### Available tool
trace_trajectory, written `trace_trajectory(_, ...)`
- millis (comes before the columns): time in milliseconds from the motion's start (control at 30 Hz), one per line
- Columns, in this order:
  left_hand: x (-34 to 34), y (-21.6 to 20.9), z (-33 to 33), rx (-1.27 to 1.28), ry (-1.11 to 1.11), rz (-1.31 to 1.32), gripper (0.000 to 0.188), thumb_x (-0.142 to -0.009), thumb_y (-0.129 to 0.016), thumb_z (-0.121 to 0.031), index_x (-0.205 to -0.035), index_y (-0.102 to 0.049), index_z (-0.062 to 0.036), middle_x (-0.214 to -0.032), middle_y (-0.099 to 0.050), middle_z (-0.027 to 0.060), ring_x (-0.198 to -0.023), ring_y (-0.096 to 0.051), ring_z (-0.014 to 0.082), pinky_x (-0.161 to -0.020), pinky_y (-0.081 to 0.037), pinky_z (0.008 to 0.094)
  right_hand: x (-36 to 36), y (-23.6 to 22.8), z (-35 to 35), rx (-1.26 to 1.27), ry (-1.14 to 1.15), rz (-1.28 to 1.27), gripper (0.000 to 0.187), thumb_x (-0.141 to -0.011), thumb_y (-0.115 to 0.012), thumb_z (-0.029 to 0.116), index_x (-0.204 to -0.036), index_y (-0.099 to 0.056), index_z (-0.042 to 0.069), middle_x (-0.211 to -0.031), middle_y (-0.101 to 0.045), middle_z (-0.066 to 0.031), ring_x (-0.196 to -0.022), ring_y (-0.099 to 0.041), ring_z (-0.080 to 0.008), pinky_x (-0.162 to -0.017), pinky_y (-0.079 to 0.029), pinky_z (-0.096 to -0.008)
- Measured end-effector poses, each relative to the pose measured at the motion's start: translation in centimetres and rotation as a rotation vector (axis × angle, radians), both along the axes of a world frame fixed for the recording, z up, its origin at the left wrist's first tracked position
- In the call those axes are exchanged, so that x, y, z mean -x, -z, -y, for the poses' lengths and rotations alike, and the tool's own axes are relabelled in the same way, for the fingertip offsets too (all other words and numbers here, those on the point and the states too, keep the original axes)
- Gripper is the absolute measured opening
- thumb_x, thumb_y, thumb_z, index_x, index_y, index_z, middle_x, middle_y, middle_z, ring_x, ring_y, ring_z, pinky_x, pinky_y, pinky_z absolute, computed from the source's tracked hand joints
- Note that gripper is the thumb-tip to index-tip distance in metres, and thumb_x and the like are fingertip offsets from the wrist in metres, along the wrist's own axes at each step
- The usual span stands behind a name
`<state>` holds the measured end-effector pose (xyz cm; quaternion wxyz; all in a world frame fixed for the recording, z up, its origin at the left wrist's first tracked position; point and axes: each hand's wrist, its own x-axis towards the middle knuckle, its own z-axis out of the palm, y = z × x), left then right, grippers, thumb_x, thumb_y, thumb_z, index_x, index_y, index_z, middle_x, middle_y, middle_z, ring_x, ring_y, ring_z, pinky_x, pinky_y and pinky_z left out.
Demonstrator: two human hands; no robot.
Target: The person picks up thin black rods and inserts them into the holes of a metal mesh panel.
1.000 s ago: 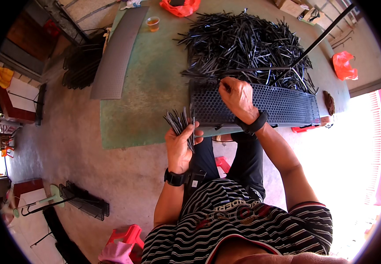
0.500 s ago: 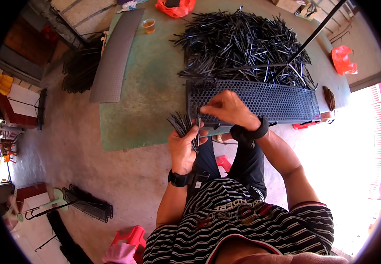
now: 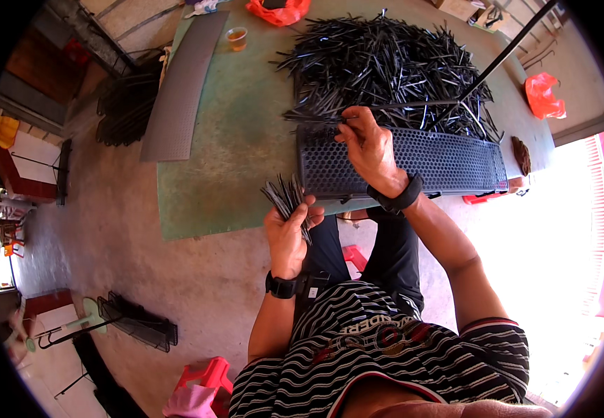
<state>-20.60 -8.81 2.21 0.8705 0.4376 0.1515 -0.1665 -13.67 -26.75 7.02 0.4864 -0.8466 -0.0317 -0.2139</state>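
Observation:
My left hand (image 3: 287, 237) is closed round a bundle of thin black strips (image 3: 286, 194), just off the near edge of the table. The strips fan out above my thumb. My right hand (image 3: 371, 152) is over the left part of a black perforated panel (image 3: 441, 159), its thumb and fingertips bent together at the near edge of a large heap of loose black strips (image 3: 385, 70). Whatever lies between those fingertips is too small to make out.
A black rod (image 3: 507, 50) slants across the heap. The green table (image 3: 239, 125) also carries a long grey perforated sheet (image 3: 183, 97), a cup of amber liquid (image 3: 236, 39) and red plastic bags (image 3: 544, 96). Beside me are a red stool (image 3: 211, 376) and a black rack (image 3: 138, 322).
My right hand has moved up and away from the bundle to the near edge of the heap. My left hand keeps the bundle in nearly the same place.

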Motion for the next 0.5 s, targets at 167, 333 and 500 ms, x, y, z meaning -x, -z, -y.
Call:
trace_trajectory(167,-0.1,0.4,-0.5,0.007,-0.015,-0.023,0.016,-0.085,-0.056,-0.003,-0.100,-0.059,0.0014,-0.084,-0.063,0.0108,-0.066,-0.062,0.0190,-0.059,-0.053,0.0320,-0.5,1.0,0.1,0.123,-0.032,0.038,0.015,-0.082,-0.052,-0.002,-0.096,-0.048,-0.002,-0.070,-0.061,-0.0187,-0.064,-0.064,-0.0295,-0.053,-0.049,-0.0341)
trace_trajectory(333,-0.2,0.6,-0.7,-0.004,-0.006,-0.022,0.017,-0.084,-0.058,-0.004,-0.100,-0.060,0.0013,-0.081,-0.061,0.0084,-0.061,-0.060,0.0173,-0.054,-0.051,0.0306,-1.0,0.7,-0.1,0.161,-0.050,0.069,0.016,-0.080,-0.054,-0.002,-0.096,-0.049,-0.001,-0.066,-0.059,-0.0198,-0.064,-0.062,-0.0339,-0.052,-0.048,-0.0371)
trace_trajectory(500,-0.2,-0.6,-0.3,-0.023,-0.062,-0.035,0.016,-0.082,-0.061,-0.004,-0.097,-0.060,0.0015,-0.071,-0.061,0.0070,-0.057,-0.058,0.0147,-0.050,-0.049,0.0281,-1.1,0.6,0.0,0.231,-0.069,0.091,0.016,-0.079,-0.055,-0.002,-0.095,-0.049,0.000,-0.065,-0.057,-0.0214,-0.063,-0.060,-0.0376,-0.051,-0.047,-0.0390)
